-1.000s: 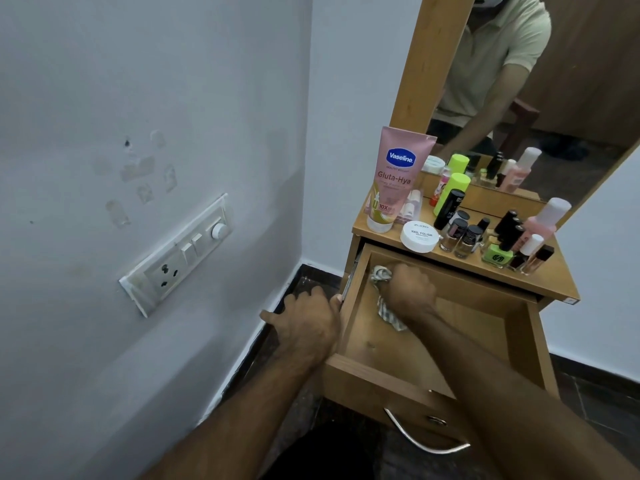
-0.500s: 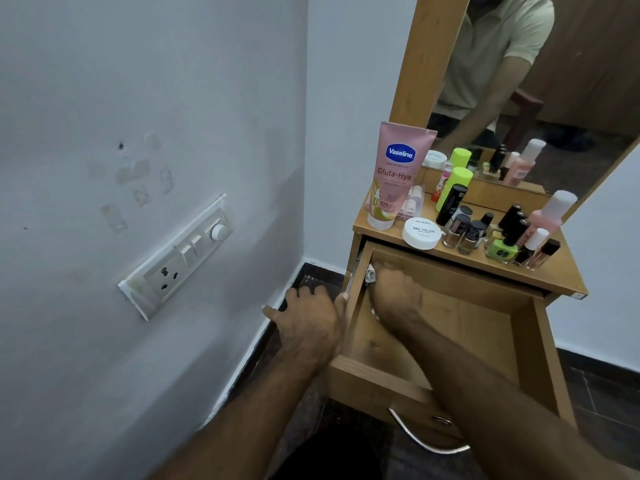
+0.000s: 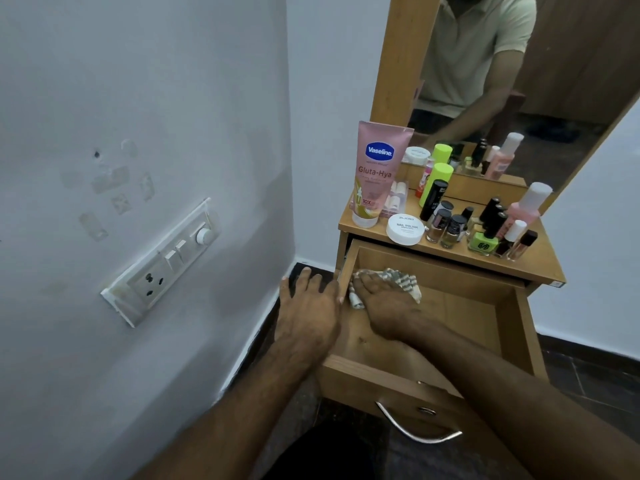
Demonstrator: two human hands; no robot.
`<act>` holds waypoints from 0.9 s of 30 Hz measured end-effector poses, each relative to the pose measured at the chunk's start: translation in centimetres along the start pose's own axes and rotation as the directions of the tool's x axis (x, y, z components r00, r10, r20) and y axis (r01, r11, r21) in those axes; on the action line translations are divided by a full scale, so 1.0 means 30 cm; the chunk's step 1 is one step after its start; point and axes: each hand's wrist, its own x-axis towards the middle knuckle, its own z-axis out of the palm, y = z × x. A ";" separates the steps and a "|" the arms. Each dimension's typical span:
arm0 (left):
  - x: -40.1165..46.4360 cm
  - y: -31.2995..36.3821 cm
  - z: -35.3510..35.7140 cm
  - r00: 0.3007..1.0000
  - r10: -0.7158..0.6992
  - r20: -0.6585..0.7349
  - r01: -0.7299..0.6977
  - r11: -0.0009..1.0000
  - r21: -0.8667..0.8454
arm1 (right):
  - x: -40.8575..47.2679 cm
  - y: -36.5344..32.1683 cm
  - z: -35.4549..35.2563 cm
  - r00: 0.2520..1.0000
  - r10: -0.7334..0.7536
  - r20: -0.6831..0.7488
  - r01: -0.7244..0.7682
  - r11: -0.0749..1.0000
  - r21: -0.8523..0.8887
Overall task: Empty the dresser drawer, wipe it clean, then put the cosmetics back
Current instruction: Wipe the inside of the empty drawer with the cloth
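Observation:
The wooden dresser drawer (image 3: 505,327) is pulled out and holds nothing but a striped white-and-grey cloth (image 3: 398,277). My right hand (image 3: 384,303) presses that cloth flat against the drawer's far left inner corner. My left hand (image 3: 308,306) rests on the outside of the drawer's left wall, fingers spread, thumb on the rim. On the dresser top (image 3: 540,268) stand the cosmetics: a pink Vaseline tube (image 3: 375,171), a white nail polish remover jar (image 3: 405,229), a green-capped bottle (image 3: 435,181), several nail polish bottles (image 3: 453,230) and a pink bottle (image 3: 526,209).
A mirror (image 3: 519,81) in a wooden frame rises behind the cosmetics. A white wall with a switch and socket plate (image 3: 162,261) is close on the left. The drawer's metal handle (image 3: 415,427) points toward me. The floor (image 3: 588,368) is dark tile.
My right hand has slid the cloth around the drawer's back left corner, and more of the cloth now shows beyond my fingers. My left hand stayed on the drawer's side.

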 end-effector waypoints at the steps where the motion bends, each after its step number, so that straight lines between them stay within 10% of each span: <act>1: 0.001 0.001 0.000 1.000 -0.001 0.008 0.001 1.000 0.003 | 0.014 -0.003 0.004 1.000 0.030 -0.005 -0.030 0.999 -0.033; 16: -0.019 0.035 -0.055 0.992 0.001 0.124 -0.018 0.991 0.130 | -0.009 0.026 -0.058 0.939 0.339 0.062 -0.309 0.907 -0.285; 27: -0.007 0.035 -0.043 0.996 0.034 0.088 -0.043 0.994 0.100 | 0.045 -0.037 -0.008 0.985 0.166 -0.038 -0.162 0.982 0.094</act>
